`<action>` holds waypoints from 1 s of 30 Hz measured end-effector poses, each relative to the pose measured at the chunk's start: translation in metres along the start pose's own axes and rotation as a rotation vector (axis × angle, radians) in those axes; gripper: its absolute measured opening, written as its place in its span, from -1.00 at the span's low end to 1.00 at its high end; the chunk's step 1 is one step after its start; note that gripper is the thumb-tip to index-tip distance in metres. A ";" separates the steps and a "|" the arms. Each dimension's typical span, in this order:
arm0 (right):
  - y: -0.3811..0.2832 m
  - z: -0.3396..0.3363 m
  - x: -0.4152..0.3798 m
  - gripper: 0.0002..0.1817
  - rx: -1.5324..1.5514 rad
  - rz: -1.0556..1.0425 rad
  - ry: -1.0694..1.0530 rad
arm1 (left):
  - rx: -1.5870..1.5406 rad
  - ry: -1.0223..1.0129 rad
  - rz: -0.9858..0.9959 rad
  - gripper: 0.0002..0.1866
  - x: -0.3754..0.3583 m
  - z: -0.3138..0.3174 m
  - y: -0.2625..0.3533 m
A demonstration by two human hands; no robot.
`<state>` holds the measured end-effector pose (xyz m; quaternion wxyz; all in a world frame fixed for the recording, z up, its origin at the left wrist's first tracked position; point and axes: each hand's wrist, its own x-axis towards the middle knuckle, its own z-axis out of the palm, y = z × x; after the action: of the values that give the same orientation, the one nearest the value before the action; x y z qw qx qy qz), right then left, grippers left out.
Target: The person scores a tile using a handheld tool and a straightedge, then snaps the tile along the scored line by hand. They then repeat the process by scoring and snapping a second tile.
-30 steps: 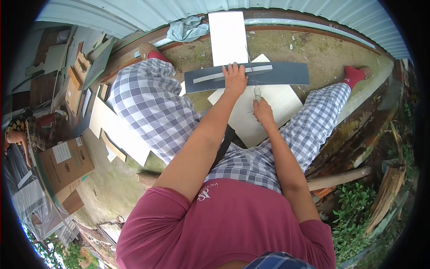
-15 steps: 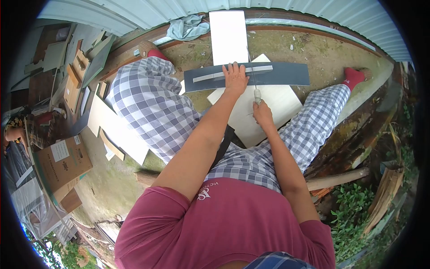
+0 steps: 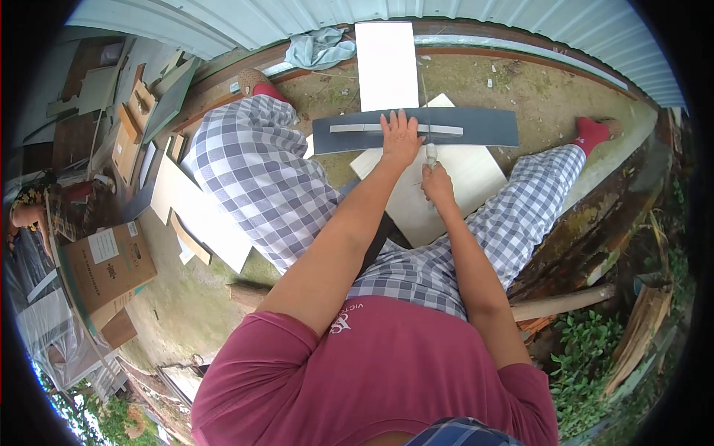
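A dark grey board (image 3: pixel 491 129) lies crosswise in front of me, with a narrow pale strip (image 3: pixel 353 128) along its middle. My left hand (image 3: pixel 402 141) rests flat on the board and strip, fingers stretched out. To its right, my right hand (image 3: pixel 437 184) is closed around the pale handle of a hand saw (image 3: pixel 431 154). Its thin blade, seen nearly edge-on, points away from me across the board; the teeth cannot be made out. Under the board, a pale square panel (image 3: pixel 468 182) lies between my legs. A white board (image 3: pixel 387 67) extends beyond the dark one.
A blue-grey cloth (image 3: pixel 320 49) lies by the corrugated metal wall (image 3: pixel 520 22). Wood offcuts (image 3: pixel 201 208) and a cardboard box (image 3: pixel 108 264) are at left, near another person's arm (image 3: pixel 30 215). A log (image 3: pixel 565 301) and plants (image 3: pixel 587 342) are at right.
My right hand and the saw have shifted slightly forward relative to the dark board. My left hand stays on the board, which sits a little more level in view as the camera shifts.
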<state>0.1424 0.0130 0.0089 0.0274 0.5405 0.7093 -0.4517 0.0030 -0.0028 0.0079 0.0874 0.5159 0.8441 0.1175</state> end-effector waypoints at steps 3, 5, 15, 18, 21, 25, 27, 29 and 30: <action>-0.009 -0.013 0.009 -0.64 0.008 0.031 -0.022 | -0.038 0.001 -0.039 -0.46 0.002 0.002 0.001; -0.014 -0.018 0.013 -0.60 -0.008 0.049 -0.045 | -0.046 -0.004 -0.045 -0.47 0.002 0.002 0.003; 0.007 -0.007 -0.013 -0.60 -0.047 0.073 -0.042 | -0.048 0.010 -0.062 -0.51 0.004 0.002 0.003; -0.001 -0.012 0.002 -0.60 -0.024 0.055 -0.040 | -0.059 0.016 -0.061 -0.49 0.003 0.001 0.003; -0.010 -0.015 0.018 -0.60 -0.046 0.026 -0.038 | -0.068 0.007 -0.053 -0.47 0.002 -0.002 0.002; -0.011 -0.016 0.009 -0.59 -0.035 0.044 -0.042 | -0.038 0.009 -0.043 -0.44 0.000 0.002 0.003; -0.001 -0.006 0.001 -0.60 -0.013 0.045 -0.027 | 0.016 0.033 0.025 -0.43 -0.003 0.004 0.002; -0.005 -0.002 -0.002 -0.61 0.014 0.037 -0.012 | 0.011 0.029 0.023 -0.43 -0.003 0.002 0.004; -0.012 -0.008 -0.005 -0.61 0.068 0.083 -0.054 | 0.002 0.025 0.026 -0.43 -0.004 0.002 0.005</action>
<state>0.1384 0.0142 0.0234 0.0469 0.5577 0.6695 -0.4883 0.0095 -0.0042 0.0072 0.0746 0.5254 0.8384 0.1244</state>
